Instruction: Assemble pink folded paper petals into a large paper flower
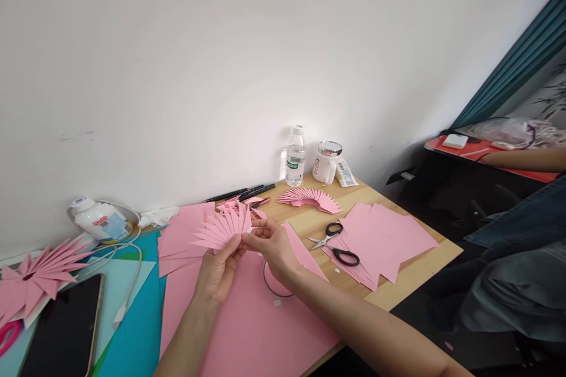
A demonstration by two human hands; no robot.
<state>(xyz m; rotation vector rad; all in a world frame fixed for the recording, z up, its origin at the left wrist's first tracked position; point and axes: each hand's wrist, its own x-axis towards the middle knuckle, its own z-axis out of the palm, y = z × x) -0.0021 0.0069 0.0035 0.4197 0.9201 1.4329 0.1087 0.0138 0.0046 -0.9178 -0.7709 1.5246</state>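
Observation:
A pink folded-paper fan (225, 227) with pointed tips is held up above the pink sheets on the table. My left hand (219, 271) pinches its lower edge from below. Close beside it, my right hand (269, 241) has thumb and fingers closed at the fan's right end, where a small white bit shows. Under my hands lies a large pink sheet (265, 336). A round ring-shaped thing (266, 280) rests on it, partly hidden by my right forearm. Black-handled scissors (333, 243) lie spread to the right, against a pile of pink paper (384, 241).
Behind stand a water bottle (296, 159) and a white mug (326, 164). A curved pink paper fan (309, 199) lies before them. At left are a phone (66, 330), a pink pinwheel-like paper piece (38, 277), a white bottle (101, 221) and a cable. Another person's arm (524, 159) reaches in at right.

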